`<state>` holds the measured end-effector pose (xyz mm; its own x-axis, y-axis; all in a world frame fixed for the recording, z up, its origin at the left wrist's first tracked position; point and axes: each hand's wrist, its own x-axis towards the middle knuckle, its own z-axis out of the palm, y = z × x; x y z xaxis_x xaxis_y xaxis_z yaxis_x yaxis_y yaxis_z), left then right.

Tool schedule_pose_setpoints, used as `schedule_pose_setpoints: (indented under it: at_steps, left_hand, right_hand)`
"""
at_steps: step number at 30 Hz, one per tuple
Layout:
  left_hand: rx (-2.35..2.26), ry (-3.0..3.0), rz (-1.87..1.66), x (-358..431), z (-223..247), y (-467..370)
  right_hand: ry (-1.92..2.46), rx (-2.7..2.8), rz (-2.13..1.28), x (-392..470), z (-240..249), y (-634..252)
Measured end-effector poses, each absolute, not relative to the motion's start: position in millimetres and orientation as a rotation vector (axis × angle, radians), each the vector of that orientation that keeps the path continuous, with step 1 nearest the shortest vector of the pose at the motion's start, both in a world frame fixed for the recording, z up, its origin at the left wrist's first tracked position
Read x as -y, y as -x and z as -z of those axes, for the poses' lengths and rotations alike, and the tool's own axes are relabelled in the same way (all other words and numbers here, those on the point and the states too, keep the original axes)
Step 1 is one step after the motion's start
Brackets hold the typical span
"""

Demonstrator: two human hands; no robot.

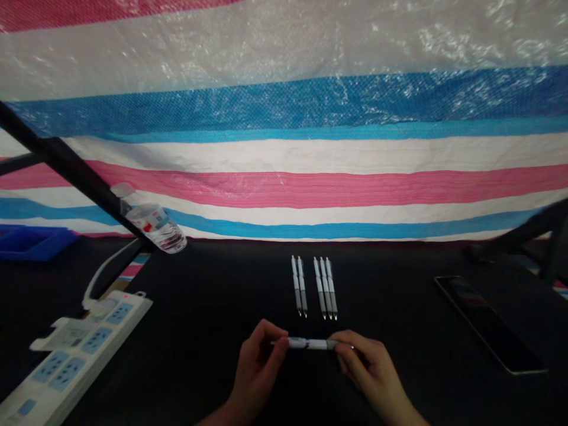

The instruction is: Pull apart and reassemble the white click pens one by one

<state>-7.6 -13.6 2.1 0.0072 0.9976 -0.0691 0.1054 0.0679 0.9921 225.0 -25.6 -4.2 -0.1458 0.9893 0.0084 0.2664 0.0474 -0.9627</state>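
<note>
A white pen with a grey grip [316,344] lies level between my hands, low in the middle of the head view. The fingers of my left hand [260,364] pinch its left end. My right hand [370,370] closes on the grey grip at the right, and the metal tip shows past the fingers. Beyond my hands, two similar pens [299,286] lie side by side on the black table [213,302]. Just to their right is a row of three more pens [325,288], their tips toward me.
A white power strip [71,364] with a plugged cable lies at the left. A plastic bottle [160,228] leans by a black pole, near a blue tray [33,242]. A dark phone [488,322] lies at the right. Striped sheeting [284,189] hangs behind.
</note>
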Motion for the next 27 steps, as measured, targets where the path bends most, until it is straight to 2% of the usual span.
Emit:
schedule_pose_setpoints:
  at_steps: [4,8,11,16,27]
  left_hand:
    - [-1.296,-1.201,-1.08,13,-4,7]
    - [-1.223,-1.112,-1.081,9,-6,7]
    - [-1.18,-1.067,-1.084,6,-7,7]
    - [-1.153,-1.008,-1.078,9,-2,11]
    - [-1.136,-0.964,-1.13,11,14,20]
  right_hand:
    - [1.192,1.568,-0.838,28,-1,-224]
    - [1.185,1.551,-0.807,28,-3,-221]
    - [1.202,1.495,-0.902,25,-3,-221]
    - [1.231,1.382,-1.336,23,0,-226]
    - [1.287,1.264,-1.479,24,0,-230]
